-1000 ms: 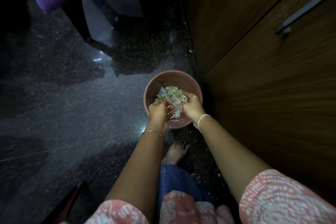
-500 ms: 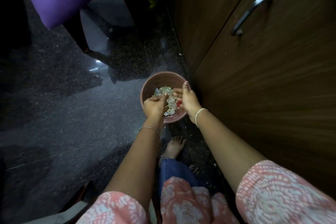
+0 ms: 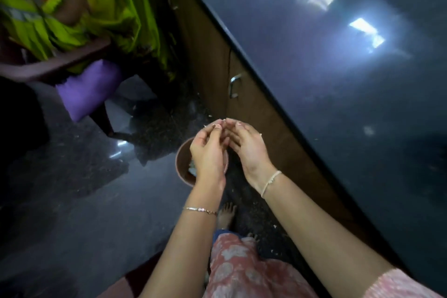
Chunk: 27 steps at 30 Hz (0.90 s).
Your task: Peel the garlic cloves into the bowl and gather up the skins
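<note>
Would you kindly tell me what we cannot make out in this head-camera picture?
Contents of the bowl, head view: the left hand covers most of them; only a pale sliver shows.
Whether the fingers of the left hand or the right hand hold anything, head view: the pale specks at their tips are too small.
The person in green, head view, top left: motion-blurred and cut off by the edge.
</note>
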Available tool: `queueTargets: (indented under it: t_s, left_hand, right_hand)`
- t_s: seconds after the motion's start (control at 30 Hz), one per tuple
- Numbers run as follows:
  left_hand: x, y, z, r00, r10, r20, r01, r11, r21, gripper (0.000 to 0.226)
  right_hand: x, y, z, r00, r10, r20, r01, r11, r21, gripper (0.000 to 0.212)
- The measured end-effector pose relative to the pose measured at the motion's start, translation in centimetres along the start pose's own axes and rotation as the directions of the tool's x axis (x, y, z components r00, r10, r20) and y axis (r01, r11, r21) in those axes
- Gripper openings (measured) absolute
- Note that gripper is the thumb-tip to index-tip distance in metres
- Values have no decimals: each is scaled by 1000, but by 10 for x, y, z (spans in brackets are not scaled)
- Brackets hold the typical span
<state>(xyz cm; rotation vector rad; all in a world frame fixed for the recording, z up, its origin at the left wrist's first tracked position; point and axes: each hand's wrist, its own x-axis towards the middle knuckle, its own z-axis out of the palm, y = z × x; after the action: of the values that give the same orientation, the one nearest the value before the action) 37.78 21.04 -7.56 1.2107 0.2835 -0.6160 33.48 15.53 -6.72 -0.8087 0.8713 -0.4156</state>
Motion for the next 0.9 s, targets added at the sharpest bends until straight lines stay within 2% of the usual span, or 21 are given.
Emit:
queueTargets:
  t_s: [0.17, 0.27, 0.37, 0.57, 0.7, 0.8, 0.87, 0.9]
  left_hand:
    - [-69, 32, 57, 978, 82, 194, -95, 994, 59, 15]
    - [-101, 38, 90, 949, 88, 304, -120, 989, 86, 15]
    - [-130, 29, 122, 900, 73, 430, -147, 979, 143, 15]
    - [-185, -22, 177, 748, -64, 661, -198, 928, 314, 15]
    - [-200, -57, 189, 688, -117, 716, -295, 856, 423, 17]
    - [-209, -72, 188, 662, -178, 728, -336, 797, 502, 11]
    - [-211, -79, 183, 650, -189, 736, -387, 752, 534, 2]
    - [-214, -83, 179, 623, -193, 758, -430, 725, 538, 8]
  right_hand:
    - [-62, -69, -15, 983, -182, 5, 181, 981, 72, 30]
    - [-83, -100, -36, 943, -319, -100, 325, 944, 54, 28]
    - [-100, -120, -65, 873, -441, -206, 443, 896, -41, 26]
    - [-145, -150, -148, 697, -523, -491, 541, 833, -118, 26]
    - [-172, -150, -191, 579, -524, -625, 562, 811, -160, 26]
    - [-187, -135, -221, 441, -514, -736, 527, 812, -251, 25]
    - [-195, -120, -239, 320, -545, -775, 419, 815, -400, 27]
    - [-201, -110, -248, 242, -576, -781, 323, 807, -495, 28]
